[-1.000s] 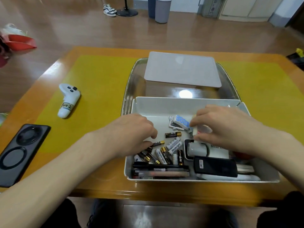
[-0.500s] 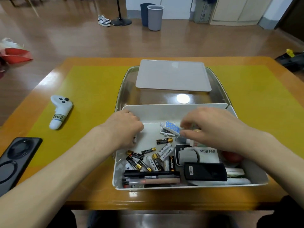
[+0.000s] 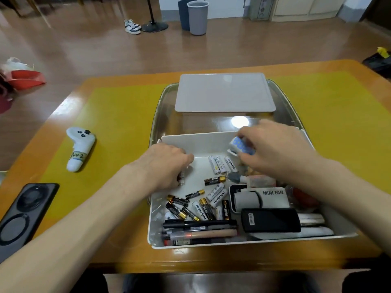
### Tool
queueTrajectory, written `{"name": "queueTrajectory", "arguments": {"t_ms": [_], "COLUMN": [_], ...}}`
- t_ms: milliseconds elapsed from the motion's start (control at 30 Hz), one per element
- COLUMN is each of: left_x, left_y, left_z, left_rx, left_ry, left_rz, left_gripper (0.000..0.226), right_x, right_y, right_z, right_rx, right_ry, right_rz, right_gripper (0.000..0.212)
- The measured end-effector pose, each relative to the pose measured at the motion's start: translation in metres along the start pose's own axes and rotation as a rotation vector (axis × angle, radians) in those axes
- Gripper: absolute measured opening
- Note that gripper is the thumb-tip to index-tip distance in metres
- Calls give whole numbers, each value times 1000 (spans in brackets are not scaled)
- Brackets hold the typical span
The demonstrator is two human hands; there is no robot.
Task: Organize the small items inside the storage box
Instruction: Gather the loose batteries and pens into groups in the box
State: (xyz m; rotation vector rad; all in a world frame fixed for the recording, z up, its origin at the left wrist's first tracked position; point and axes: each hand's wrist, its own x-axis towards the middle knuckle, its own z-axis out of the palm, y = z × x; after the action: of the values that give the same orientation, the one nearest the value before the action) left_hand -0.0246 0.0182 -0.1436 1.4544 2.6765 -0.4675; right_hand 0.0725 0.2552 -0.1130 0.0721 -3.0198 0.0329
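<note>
Storage box (image 3: 213, 142), Heybright batteries (image 3: 218, 195), MINI FAN box (image 3: 273, 197)

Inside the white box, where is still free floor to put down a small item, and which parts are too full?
Free: the storage box floor between the left hand and the three white batteries standing in a row by the back wall. Crowded: the loose batteries in the middle, the pens along the front wall, and the mini fan box side under the right hand.
</note>
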Motion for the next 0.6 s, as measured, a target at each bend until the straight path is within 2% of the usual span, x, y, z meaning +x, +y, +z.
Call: {"name": "queueTrajectory", "arguments": {"t_ms": [100,233,333,500,600], "left_x": [3,2,-1,-2,0], "left_y": [0,3,5,12,14], "left_z": [1,0,0,2,1], "left_rx": [-21,-20,-26,-22,-26], "left_ry": [8,17,-19,35,58], "left_rz": [13,30,30,-21,-29], "left_gripper": [32,18,27,48,41], "right_x": [-13,-20,-19,-12,-4], "right_y": [21,27,19,-1,-20], "right_z": [-11,-11,-7,-5,0], "right_rx": [-108,-174,-216,-45,66], "right_ry": [-7,-49,-33,82,65], "right_rz": [76,76,39,-71,-170], "right_gripper": [41,28,27,31,27]}}
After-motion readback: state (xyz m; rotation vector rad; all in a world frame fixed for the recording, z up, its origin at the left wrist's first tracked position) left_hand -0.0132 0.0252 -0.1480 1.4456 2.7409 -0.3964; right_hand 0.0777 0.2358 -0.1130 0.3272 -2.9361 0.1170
